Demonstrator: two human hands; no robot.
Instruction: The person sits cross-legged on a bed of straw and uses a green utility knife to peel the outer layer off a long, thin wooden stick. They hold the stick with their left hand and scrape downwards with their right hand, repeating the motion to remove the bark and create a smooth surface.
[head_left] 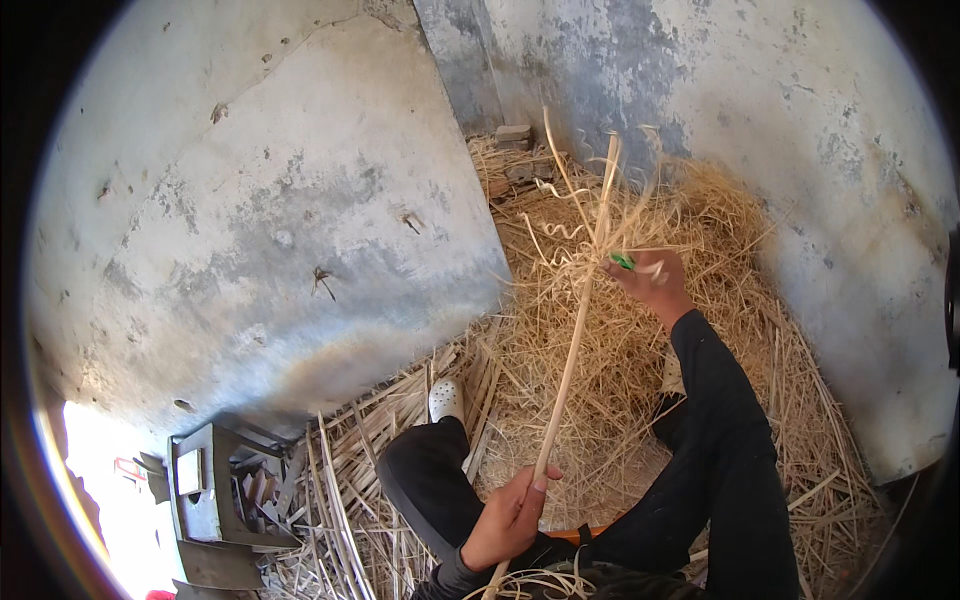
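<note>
A long, pale wooden strip (pixel 568 385), perhaps split bamboo, runs from my lap up and away from me. My left hand (pixel 508 518) is closed around its near part. Farther up, my right hand (pixel 655 288) is closed beside the strip, with a small green piece (pixel 622 261) showing at its fingers; what exactly it grips is hidden. Thin curled shavings (pixel 562 232) and split ends fan out from the strip just past that hand. A few thin loops of shavings (pixel 540 583) lie across my lap.
A big heap of straw-like shavings (pixel 720 215) fills the corner between two worn plaster walls (pixel 260 200). Long split strips (pixel 345 500) cover the floor at left. A dark wooden stool (pixel 205 490) lies on its side by the bright opening. Bricks (pixel 513 135) sit at the back.
</note>
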